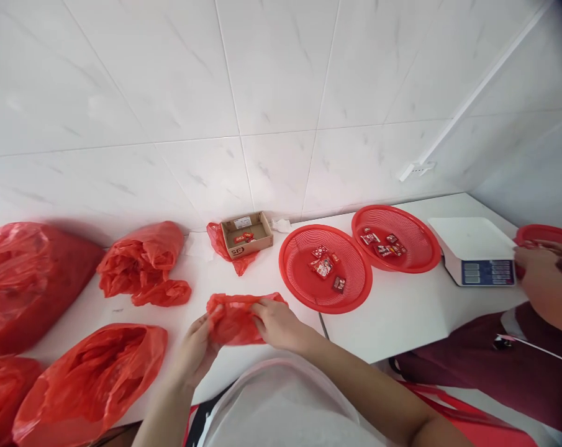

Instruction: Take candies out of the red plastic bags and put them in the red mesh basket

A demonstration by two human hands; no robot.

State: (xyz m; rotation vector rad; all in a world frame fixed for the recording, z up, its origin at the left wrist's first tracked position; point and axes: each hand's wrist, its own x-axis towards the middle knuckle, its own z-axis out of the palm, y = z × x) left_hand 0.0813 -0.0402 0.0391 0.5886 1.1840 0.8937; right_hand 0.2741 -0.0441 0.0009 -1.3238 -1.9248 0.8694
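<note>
My left hand [197, 347] and my right hand [281, 324] both grip a small crumpled red plastic bag [236, 316] at the near edge of the white table [402, 323]. The fingers of each hand are closed on the bag's film, left hand at its left end, right hand at its right end. What is inside the bag is hidden.
Several bulging red bags [89, 379] lie at the left. A small cardboard box [247, 234] stands at the back. Two red mesh baskets [325, 292] [395, 264] hold small red packets. A white scale [476, 248] sits at the right, beside another person's hand [544, 279].
</note>
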